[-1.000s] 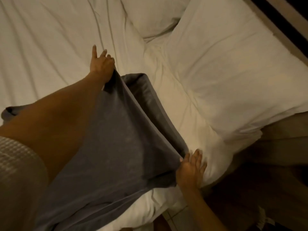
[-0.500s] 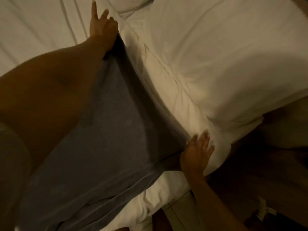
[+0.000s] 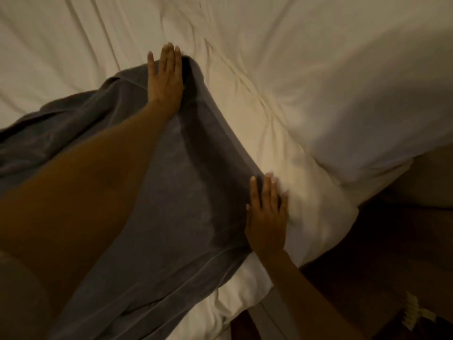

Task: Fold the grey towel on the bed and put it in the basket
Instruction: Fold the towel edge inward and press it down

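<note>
The bed (image 3: 73,45) fills most of the frame, covered in creased white linen. A large white pillow (image 3: 355,94) is seen at the upper right, its lower edge running down toward the right side of the frame. The towel (image 3: 176,204), grey, is spread over the bed from the centre down to the lower left; its right edge is doubled over in a long curved fold, and loose folds are bunched at the left edge of the frame. A dark floor (image 3: 380,266) is visible at the lower right, beyond the bed's corner.

The left hand (image 3: 165,79) is laid flat on the towel's upper corner, just above the centre of the frame, with fingers straight and held close together; the forearm crosses the towel from the lower left. The right hand (image 3: 267,217) is pressed flat at the towel's lower right corner, fingers straight and slightly spread, partly on the towel's edge and partly on the white linen beside it. Nothing is pinched by either hand.
</note>
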`<action>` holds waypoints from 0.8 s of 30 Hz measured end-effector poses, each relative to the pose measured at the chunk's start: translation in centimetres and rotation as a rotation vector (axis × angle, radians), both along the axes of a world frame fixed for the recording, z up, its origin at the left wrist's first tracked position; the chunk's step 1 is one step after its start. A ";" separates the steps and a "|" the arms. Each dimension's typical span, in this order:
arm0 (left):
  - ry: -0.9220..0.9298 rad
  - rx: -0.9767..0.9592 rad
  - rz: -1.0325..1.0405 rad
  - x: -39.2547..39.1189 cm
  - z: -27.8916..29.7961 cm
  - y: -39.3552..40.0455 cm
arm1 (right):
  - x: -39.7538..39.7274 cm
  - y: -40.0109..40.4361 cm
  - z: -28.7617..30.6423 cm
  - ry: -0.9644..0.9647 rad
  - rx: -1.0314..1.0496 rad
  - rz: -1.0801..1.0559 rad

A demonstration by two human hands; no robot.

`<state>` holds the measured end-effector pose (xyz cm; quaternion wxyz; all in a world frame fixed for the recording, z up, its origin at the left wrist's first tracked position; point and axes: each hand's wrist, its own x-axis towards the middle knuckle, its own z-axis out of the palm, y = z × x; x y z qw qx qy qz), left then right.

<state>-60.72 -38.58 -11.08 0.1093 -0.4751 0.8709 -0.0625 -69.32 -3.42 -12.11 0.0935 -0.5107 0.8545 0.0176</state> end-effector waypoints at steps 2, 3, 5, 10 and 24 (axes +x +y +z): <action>0.067 0.096 0.037 -0.1 -1.1 1.8 | 1.1 -0.7 -0.9 -0.048 0.039 0.037; 0.106 0.132 0.069 0.0 -1.7 2.8 | 1.4 -0.8 -1.5 -0.075 0.072 0.046; 0.147 0.181 0.143 0.2 -3.1 4.3 | 1.6 -0.7 -2.9 -0.122 0.142 0.047; 0.146 0.299 0.269 0.9 -5.4 4.7 | 0.2 0.5 -5.2 -0.148 0.192 0.073; 0.350 0.245 0.224 2.7 -4.5 2.6 | 0.2 -0.9 -5.8 -0.150 0.187 0.083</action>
